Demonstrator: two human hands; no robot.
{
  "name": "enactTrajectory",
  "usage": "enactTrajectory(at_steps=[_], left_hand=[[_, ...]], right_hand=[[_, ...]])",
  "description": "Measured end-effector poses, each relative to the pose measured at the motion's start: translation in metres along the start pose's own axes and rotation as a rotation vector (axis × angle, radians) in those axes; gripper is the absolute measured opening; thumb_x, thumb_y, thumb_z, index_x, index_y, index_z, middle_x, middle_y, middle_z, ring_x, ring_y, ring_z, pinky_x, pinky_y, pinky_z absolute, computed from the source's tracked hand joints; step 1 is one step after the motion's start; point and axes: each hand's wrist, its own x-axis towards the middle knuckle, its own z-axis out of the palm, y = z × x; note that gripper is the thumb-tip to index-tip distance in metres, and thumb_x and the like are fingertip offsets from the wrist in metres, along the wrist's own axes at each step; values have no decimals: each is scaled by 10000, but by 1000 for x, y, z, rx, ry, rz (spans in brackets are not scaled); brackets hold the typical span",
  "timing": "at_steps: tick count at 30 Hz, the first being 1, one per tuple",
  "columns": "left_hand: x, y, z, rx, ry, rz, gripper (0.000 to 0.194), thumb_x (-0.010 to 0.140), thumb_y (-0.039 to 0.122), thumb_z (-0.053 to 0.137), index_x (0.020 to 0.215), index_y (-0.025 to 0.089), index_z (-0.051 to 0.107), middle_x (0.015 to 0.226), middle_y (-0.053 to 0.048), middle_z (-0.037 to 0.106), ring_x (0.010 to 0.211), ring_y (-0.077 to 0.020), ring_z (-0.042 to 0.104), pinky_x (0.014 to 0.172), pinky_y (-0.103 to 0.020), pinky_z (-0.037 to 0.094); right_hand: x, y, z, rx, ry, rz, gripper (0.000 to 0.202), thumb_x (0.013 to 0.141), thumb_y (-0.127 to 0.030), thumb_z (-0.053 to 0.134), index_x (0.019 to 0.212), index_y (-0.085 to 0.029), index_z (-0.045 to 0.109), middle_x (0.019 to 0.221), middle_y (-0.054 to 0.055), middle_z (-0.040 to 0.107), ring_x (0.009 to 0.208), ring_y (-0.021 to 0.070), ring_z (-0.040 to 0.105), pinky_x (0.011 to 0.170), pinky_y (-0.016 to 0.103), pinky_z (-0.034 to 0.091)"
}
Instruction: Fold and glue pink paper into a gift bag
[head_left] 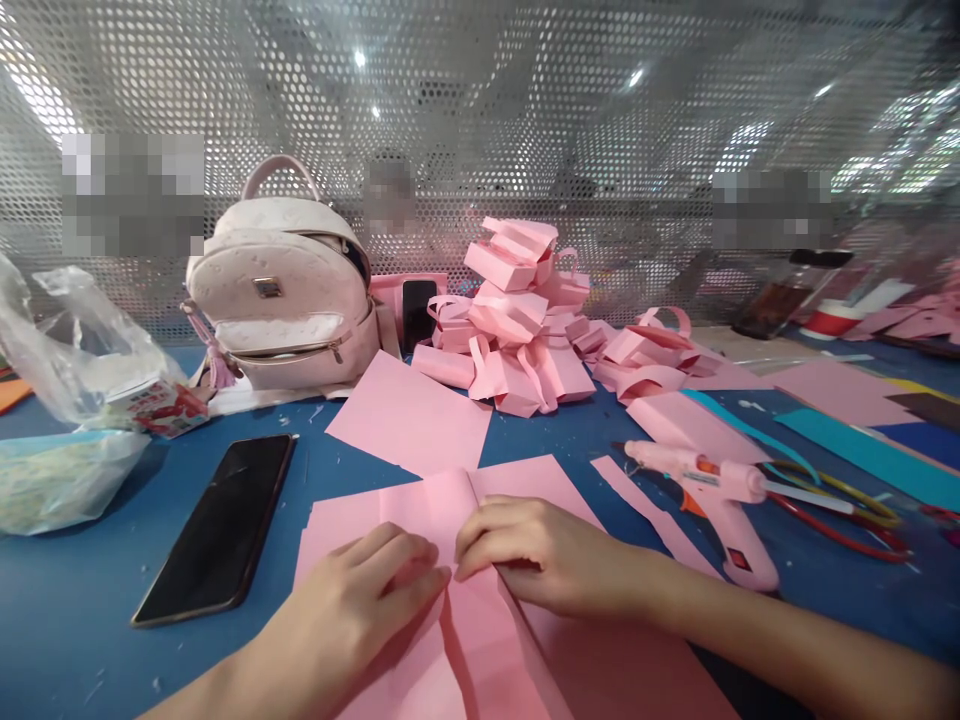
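Step in hand looked like creasing: left hand (360, 590) and right hand (540, 560) both pressed flat on the pink paper sheet (480, 620), fingers (420, 560) narrow, tips nearly meeting over a centre fold, gripping nothing. Sheet lay on the blue worktop (90, 620) directly under the fingers. Next move would likely need firm pressure run along the crease. Black phone (217, 525) sat left of the fingers, pink glue gun (712, 495) and scissors (840, 510) right, folded pink paper pile (517, 320) and backpack (285, 290) beyond. Nothing blocked the fold
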Motion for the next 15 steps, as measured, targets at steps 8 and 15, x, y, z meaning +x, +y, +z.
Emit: enactTrajectory(at_steps=[8, 15], left_hand=[[7, 0, -7, -2, -74, 36, 311, 1040, 165, 356, 1208, 132, 615, 1084, -130, 666, 896, -226, 652, 718, -359, 621], [10, 5, -14, 19, -144, 110, 248, 1018, 121, 422, 1152, 92, 629, 1085, -128, 679, 988, -220, 645, 854, -359, 595]], right_hand=[[2, -3, -1, 85, 4, 78, 482, 707, 61, 448, 1013, -174, 736, 1026, 64, 685, 954, 158, 641, 859, 259, 492], [0, -6, 1, 122, 80, 73, 341, 803, 38, 471, 819, -189, 725, 979, 49, 642, 902, 145, 624, 814, 248, 488]])
